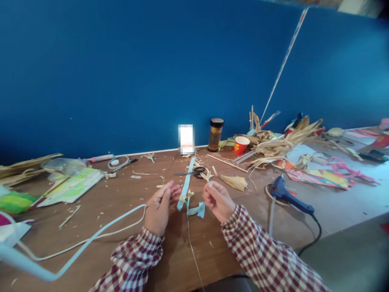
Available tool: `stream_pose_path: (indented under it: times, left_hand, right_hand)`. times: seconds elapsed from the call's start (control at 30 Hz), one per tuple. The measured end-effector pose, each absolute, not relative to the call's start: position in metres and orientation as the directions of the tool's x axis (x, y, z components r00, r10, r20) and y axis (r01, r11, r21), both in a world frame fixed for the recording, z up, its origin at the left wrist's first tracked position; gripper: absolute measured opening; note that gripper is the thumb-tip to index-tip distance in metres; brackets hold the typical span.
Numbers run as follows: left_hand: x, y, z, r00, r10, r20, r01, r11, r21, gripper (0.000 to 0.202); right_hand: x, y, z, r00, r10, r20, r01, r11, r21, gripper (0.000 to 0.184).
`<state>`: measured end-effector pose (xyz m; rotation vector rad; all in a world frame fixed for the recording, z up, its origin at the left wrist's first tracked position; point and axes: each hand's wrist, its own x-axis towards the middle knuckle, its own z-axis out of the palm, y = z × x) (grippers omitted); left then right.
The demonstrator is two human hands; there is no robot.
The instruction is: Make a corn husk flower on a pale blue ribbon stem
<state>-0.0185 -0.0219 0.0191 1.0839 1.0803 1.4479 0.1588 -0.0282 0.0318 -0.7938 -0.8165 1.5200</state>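
My right hand (219, 201) is closed in a pinch on a small pale corn-husk flower (207, 176), its pointed petals sticking up above the fingertips. Beside it, my left hand (158, 209) is open, palm turned inward, with the fingers stretched out and nothing seen in them. Between the hands, a light blue ribbon (186, 184) runs along the table, and a curled piece of it lies nearer me. Small husk blossoms (189, 194) sit at the ribbon's near end, over a thin stem. Dark-handled scissors (198, 173) lie behind, across the ribbon.
A blue glue gun (285, 194) with a black cord lies to the right. Farther back are a red paper cup (241, 146), a dark-lidded jar (215, 136) and piled corn husks (281, 142). A white cable (100, 235) loops across the left, near a green-patterned packet (74, 186).
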Motion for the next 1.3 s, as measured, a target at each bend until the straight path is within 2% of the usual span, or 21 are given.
stream_pose_path:
  times: [0.1,0.23,0.33,0.4,0.53,0.63,0.7,0.8,0.97,1.07,1.17,1.3]
  left_hand:
    - [-0.022,-0.019,0.020,-0.124,0.985,0.119,-0.153,-0.137,0.979,0.041]
    - [-0.033,-0.016,0.018,-0.255,0.960,0.116,0.095,-0.095,0.991,0.030]
    - [-0.039,-0.014,0.016,-0.393,0.910,0.135,0.248,-0.037,0.968,0.035]
    - [-0.039,-0.012,0.016,-0.411,0.898,0.155,0.255,-0.050,0.966,0.038]
    - [-0.034,-0.008,0.013,-0.330,0.923,0.197,0.195,-0.137,0.971,0.083]
    - [-0.030,-0.010,0.010,-0.275,0.894,0.354,0.321,-0.261,0.910,0.069]
    - [-0.027,-0.015,0.012,-0.212,0.832,0.513,0.424,-0.395,0.815,0.054]
    - [-0.023,-0.025,0.021,-0.066,0.773,0.631,0.513,-0.517,0.686,0.027]
    - [-0.017,-0.037,0.027,0.074,0.743,0.665,0.531,-0.594,0.605,0.020]
    - [-0.016,-0.039,0.025,0.119,0.731,0.671,0.528,-0.619,0.581,0.023]
    - [-0.016,-0.040,0.026,0.145,0.739,0.658,0.511,-0.625,0.589,0.019]
    - [-0.015,-0.040,0.031,0.135,0.774,0.618,0.445,-0.605,0.660,0.013]
  right_hand:
    - [0.158,-0.028,0.032,-0.084,0.996,-0.043,-0.524,-0.081,-0.848,0.023]
    - [0.158,-0.025,0.031,-0.009,0.999,-0.051,-0.531,-0.048,-0.846,0.028]
    - [0.159,-0.022,0.029,0.040,0.998,-0.052,-0.525,-0.023,-0.851,0.038]
    - [0.160,-0.020,0.026,0.077,0.995,-0.066,-0.494,-0.020,-0.869,0.040]
    - [0.161,-0.020,0.023,0.081,0.988,-0.135,-0.463,-0.083,-0.883,0.027]
    - [0.159,-0.023,0.025,-0.009,0.990,-0.139,-0.473,-0.127,-0.872,0.022]
    - [0.157,-0.025,0.028,-0.069,0.991,-0.113,-0.481,-0.133,-0.867,0.024]
    - [0.154,-0.028,0.031,-0.135,0.988,-0.078,-0.488,-0.135,-0.862,0.028]
    - [0.150,-0.032,0.027,-0.241,0.970,-0.038,-0.384,-0.131,-0.914,0.031]
    - [0.147,-0.035,0.025,-0.284,0.956,0.073,-0.174,0.023,-0.984,0.030]
    - [0.147,-0.039,0.026,-0.327,0.925,0.192,0.036,0.215,-0.976,0.029]
    - [0.147,-0.041,0.027,-0.355,0.904,0.237,0.096,0.288,-0.953,0.029]
